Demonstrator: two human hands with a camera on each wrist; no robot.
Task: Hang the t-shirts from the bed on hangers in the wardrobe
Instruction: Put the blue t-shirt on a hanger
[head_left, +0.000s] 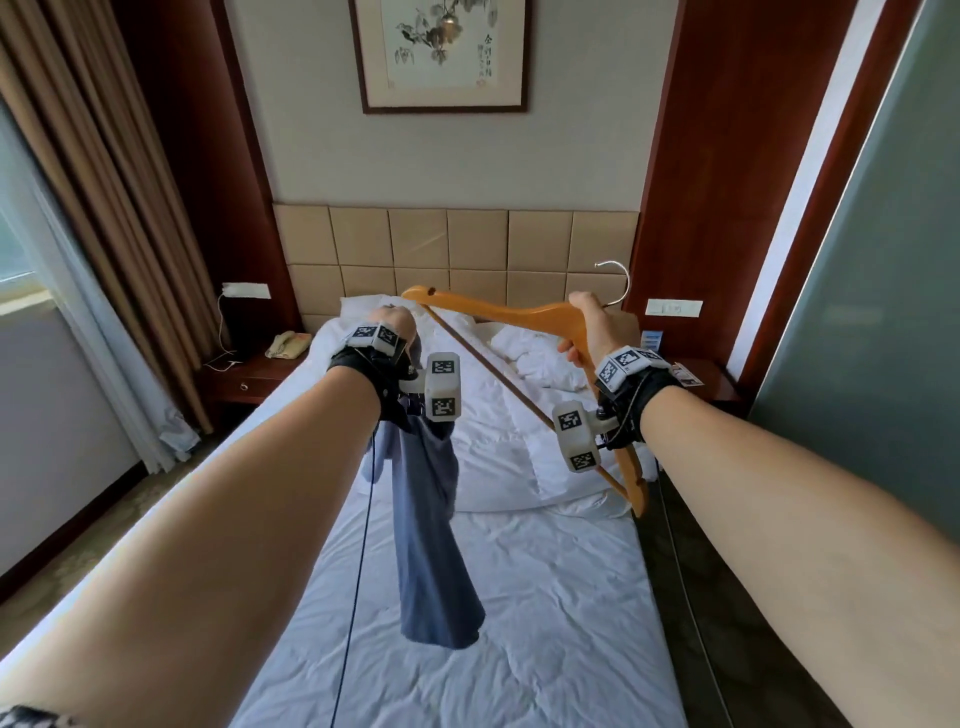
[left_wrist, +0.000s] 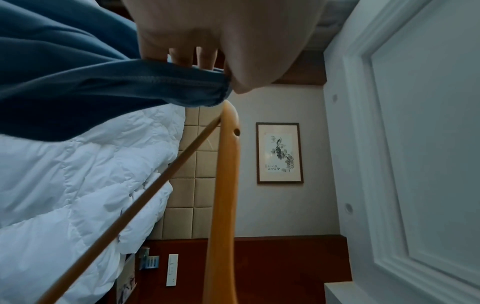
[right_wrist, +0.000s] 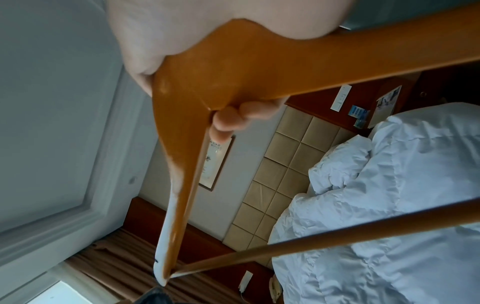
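A blue t-shirt (head_left: 431, 540) hangs down over the bed (head_left: 467, 649) from my left hand (head_left: 392, 325), which pinches its hem (left_wrist: 166, 82) between thumb and fingers. My right hand (head_left: 584, 332) grips a wooden hanger (head_left: 498, 312) at its middle, just under the metal hook (head_left: 618, 283). The hanger is tilted, one arm reaching left towards my left hand, the other pointing down towards me. Its left tip (left_wrist: 228, 115) sits right beside the held fabric. In the right wrist view my fingers (right_wrist: 233, 119) curl under the hanger (right_wrist: 233, 61).
White duvet and pillows (head_left: 524, 353) lie crumpled at the head of the bed, against a padded headboard (head_left: 452, 244). A nightstand with a phone (head_left: 285, 345) stands left, curtains (head_left: 104, 234) beyond it. A grey panel (head_left: 883, 260) rises on the right.
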